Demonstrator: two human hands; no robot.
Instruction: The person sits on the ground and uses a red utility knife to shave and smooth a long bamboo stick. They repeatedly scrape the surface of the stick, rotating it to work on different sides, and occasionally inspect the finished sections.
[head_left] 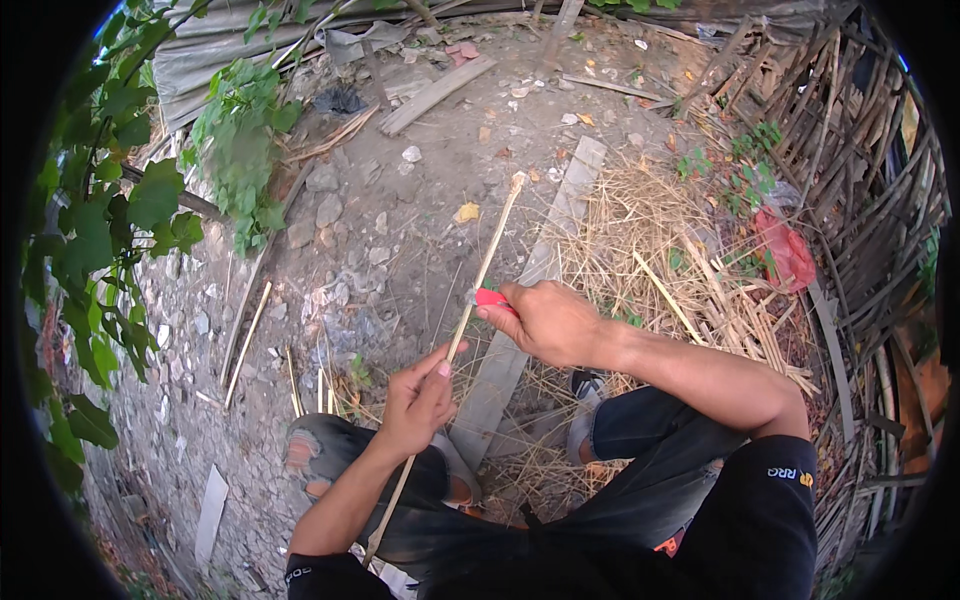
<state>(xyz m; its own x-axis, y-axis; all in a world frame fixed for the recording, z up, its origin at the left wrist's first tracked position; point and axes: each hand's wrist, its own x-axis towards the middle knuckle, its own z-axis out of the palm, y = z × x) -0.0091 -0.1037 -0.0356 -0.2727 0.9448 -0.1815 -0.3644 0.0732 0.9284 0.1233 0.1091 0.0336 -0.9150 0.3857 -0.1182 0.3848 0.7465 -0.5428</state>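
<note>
A long, thin pale stick (pixel 492 243) slants from near my lap up and away over the ground. My left hand (pixel 416 402) is closed round it below its middle, the thumb lying along it. In my right hand (pixel 556 322) is a red-handled knife (pixel 492 298), gripped in a fist just above the left hand. The knife meets the stick at its side; most of the blade is hidden or too small to make out. The stick's far end looks rough and whitish.
A grey plank (pixel 572 195) lies beneath the stick, between my feet. Straw and shavings (pixel 640 225) heap on the right, near cut sticks (pixel 745 325) and a red plastic bag (pixel 785 250). A stick fence (pixel 850 150) borders the right; leafy vines (pixel 100 220) hang left.
</note>
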